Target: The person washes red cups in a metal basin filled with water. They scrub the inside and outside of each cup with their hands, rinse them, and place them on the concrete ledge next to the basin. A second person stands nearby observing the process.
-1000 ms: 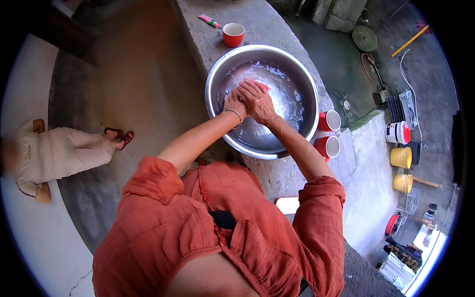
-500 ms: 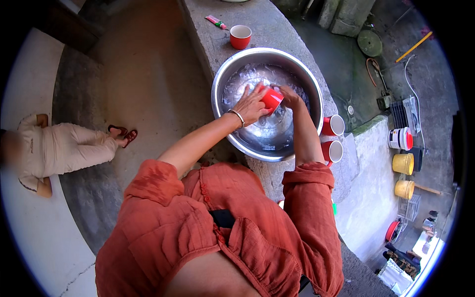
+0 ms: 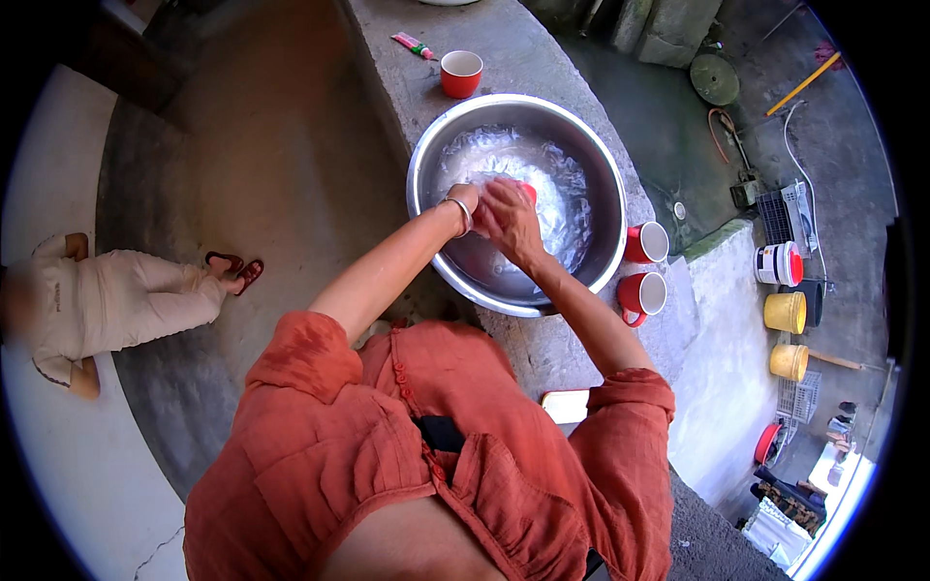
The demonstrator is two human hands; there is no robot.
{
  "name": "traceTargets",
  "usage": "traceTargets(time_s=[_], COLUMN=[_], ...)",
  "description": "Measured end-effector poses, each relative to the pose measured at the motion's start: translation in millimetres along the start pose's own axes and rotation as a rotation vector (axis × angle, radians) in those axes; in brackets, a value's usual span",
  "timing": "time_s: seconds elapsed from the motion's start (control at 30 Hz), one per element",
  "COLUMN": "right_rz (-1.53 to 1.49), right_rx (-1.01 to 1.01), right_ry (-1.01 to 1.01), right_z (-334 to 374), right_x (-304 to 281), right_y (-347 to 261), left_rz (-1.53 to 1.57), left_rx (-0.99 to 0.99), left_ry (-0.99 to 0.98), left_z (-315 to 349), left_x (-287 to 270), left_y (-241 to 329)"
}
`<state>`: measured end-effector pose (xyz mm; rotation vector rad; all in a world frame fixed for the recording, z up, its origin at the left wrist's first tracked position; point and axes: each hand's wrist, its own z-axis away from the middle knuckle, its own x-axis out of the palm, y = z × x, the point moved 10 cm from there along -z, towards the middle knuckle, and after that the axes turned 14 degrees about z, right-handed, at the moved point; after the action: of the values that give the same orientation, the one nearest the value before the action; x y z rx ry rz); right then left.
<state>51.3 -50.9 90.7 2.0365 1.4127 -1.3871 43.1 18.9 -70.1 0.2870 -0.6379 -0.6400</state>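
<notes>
Over the wide steel basin [image 3: 418, 198] of rippling water, my two hands come together. A small part of a red cup [image 3: 529, 193] shows beyond them; the rest is hidden behind the fingers. My left hand [image 3: 467, 200], with a bracelet at its wrist, is closed at the cup's near side, its fingertips covered. Across it lies my right hand [image 3: 511, 221], on the cup, its fingers smeared by motion. Right of the basin stand a red mug [image 3: 635, 242] and a second red mug [image 3: 631, 291], both pale inside. Another red cup [image 3: 460, 81] stands beyond the basin.
A pink and green tube [image 3: 414, 45] lies on the stone ledge [image 3: 528, 58] near the far cup. A phone-like flat thing [image 3: 565, 406] rests by my right arm. Yellow buckets [image 3: 785, 313] stand lower at the right. Another person [image 3: 136, 295] is at the left.
My right hand has moved left and nearer, from the cup's far right side to over my left hand. The cup, plainly visible before, is now mostly covered.
</notes>
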Motion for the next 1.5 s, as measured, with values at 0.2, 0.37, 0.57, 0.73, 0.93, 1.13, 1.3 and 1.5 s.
traceTargets(time_s=[0.2, 0.37, 0.57, 0.73, 0.93, 1.13, 1.3, 1.5], right_rz=[0.048, -0.349, 0.038, -0.262, -0.406, 0.088, 0.564, -0.351], right_rx=[0.082, 0.71, 0.689, 0.425, 0.683, 0.543, 0.282, 0.702], right_ry=[-0.042, -0.026, -0.149, 0.047, -0.063, -0.099, -0.249, -0.111], right_z=[-14, 6, 24, 0, 5, 5, 3, -11], right_x=[20, 63, 66, 8, 67, 84, 70, 37], right_y=[34, 125, 163, 53, 93, 148, 120, 134], left_rz=[0.131, 0.12, 0.051, 0.04, 0.055, -0.003, -0.329, -0.893], left_rx=[-0.035, 0.177, 0.167, 0.228, 0.131, 0.09, 0.371, 0.816], left_ry=[-0.056, 0.12, 0.22, 0.143, 0.167, 0.244, 0.395, 0.222], left_z=[-5, 2, 22, -7, -12, -14, 12, 48], left_x=[10, -4, -6, -15, -19, -27, -28, 27], left_y=[-5, 17, 18, 18, 8, 7, 39, 81])
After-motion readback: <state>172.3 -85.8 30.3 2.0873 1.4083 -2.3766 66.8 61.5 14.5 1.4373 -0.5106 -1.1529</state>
